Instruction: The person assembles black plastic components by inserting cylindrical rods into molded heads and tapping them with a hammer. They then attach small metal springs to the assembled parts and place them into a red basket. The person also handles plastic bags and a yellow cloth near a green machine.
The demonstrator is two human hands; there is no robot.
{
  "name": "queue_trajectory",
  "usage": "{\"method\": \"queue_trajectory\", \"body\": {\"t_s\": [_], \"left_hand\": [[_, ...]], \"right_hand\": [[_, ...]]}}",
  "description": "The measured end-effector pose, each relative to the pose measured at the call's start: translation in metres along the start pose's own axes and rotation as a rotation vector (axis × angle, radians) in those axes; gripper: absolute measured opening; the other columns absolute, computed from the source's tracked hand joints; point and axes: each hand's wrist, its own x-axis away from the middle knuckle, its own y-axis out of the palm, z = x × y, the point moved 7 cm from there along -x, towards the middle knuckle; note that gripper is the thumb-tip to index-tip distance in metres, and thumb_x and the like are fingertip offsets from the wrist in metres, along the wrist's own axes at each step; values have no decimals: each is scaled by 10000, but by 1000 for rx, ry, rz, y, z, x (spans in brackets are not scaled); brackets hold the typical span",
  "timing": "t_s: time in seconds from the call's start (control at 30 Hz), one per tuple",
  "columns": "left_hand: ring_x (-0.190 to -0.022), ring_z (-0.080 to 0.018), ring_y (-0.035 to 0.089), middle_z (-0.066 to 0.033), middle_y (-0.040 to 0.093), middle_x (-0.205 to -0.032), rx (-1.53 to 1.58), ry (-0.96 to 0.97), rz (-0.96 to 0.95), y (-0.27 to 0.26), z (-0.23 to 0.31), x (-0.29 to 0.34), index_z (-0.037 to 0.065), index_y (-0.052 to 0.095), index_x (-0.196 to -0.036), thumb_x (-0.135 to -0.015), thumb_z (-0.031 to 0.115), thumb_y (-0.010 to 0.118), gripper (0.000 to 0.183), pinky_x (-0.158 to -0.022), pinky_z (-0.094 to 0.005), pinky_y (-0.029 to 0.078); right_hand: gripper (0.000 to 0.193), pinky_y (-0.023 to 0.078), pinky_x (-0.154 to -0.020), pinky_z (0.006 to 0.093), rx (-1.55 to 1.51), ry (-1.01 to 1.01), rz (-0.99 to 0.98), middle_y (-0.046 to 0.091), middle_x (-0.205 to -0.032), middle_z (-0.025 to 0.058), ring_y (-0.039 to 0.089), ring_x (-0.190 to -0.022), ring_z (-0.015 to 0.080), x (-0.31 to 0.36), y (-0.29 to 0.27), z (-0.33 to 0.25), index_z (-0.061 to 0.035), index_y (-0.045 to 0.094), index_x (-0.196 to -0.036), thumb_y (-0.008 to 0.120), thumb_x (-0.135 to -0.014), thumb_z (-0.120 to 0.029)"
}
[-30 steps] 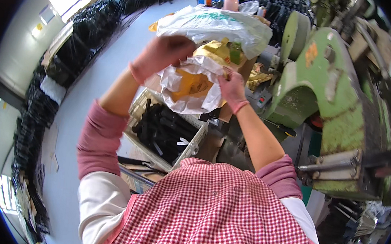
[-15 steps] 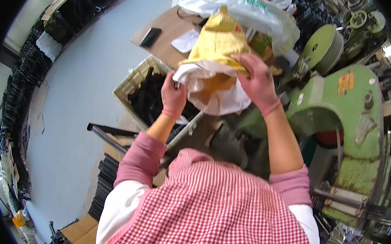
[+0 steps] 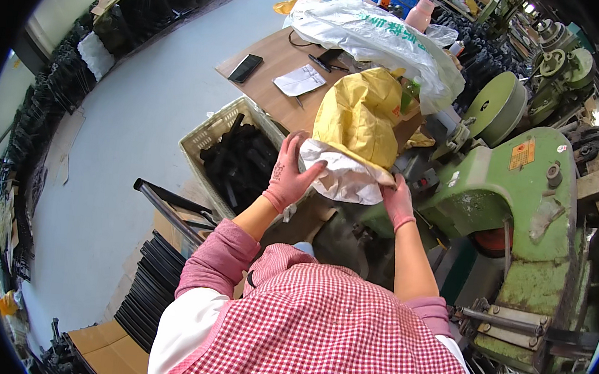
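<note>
A yellow bag [image 3: 357,117] with a white lining folded out at its mouth hangs between my hands, its mouth toward me. My left hand [image 3: 290,174], in a pink glove, grips the white rim on the left, thumb on top. On the right, my right hand [image 3: 399,201], also gloved in pink, pinches the edge of the rim. The bag's inside is hidden from view now. Just left of the bag stands a cream plastic crate [image 3: 191,137] holding black parts [image 3: 238,160].
A green machine [image 3: 483,167] stands close on my right. Beyond the bag, a brown table [image 3: 262,41] bears a phone [image 3: 246,68], a white paper [image 3: 299,80] and a large clear plastic bag [image 3: 370,29]. Black tubes [image 3: 152,281] lie stacked at lower left, near a cardboard box [image 3: 110,352].
The bag has come lower and to the right, and its open mouth has collapsed. My right hand has moved down along the rim. My left hand has shifted right and down.
</note>
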Motion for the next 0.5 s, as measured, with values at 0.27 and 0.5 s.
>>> {"method": "queue_trajectory", "body": {"t_s": [0.27,0.5], "left_hand": [[-1072,-377,624,-201,670,-1129,-119,-311,79,12,-155,-119,25,648,-1130,-980,250,546,289,-949,-420,483],[-1167,-360,623,-165,664,-1265,-248,-461,-268,123,-259,-268,100,631,-1234,-896,344,642,417,-991,-417,481]], "right_hand": [[714,436,-1050,481,-27,108,7,561,-1308,295,483,-1260,474,44,24,42,35,432,-1381,749,-767,-142],[648,503,-989,428,23,241,332,510,-1354,260,560,-1188,411,94,-1,39,33,424,-1419,604,-797,9]]}}
